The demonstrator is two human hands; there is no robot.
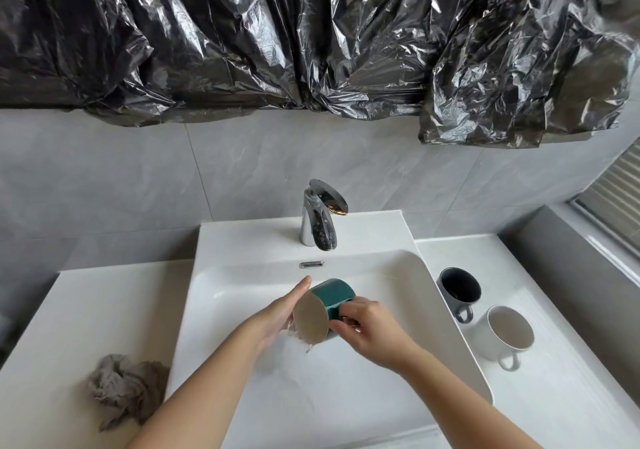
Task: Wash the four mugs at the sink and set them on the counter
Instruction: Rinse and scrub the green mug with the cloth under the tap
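green mug (333,293): teal outside, pale inside, tipped on its side over the sink (239,313) basin, mouth facing the camera, held in the air by both hands
right hand (371,327): fingers curled tight around the mug handle, thumb on top
left hand (278,311): fingers straight and together, flat against the mug's left side by the rim, gripping nothing
water (300,339): murky trickle spilling from the lower lip of the mug into the basin
dark mug (459,291): upright on the counter (571,400) right of the sink, handle toward the camera
white mug (506,335): upright, just beside the dark mug on the near side, can't tell if they touch
cloth (125,387): grey, crumpled, on the counter left of the basin
faucet (320,218): chrome, behind the basin, no stream visible
plastic sheeting (311,33): black, crinkled, hanging across the wall above
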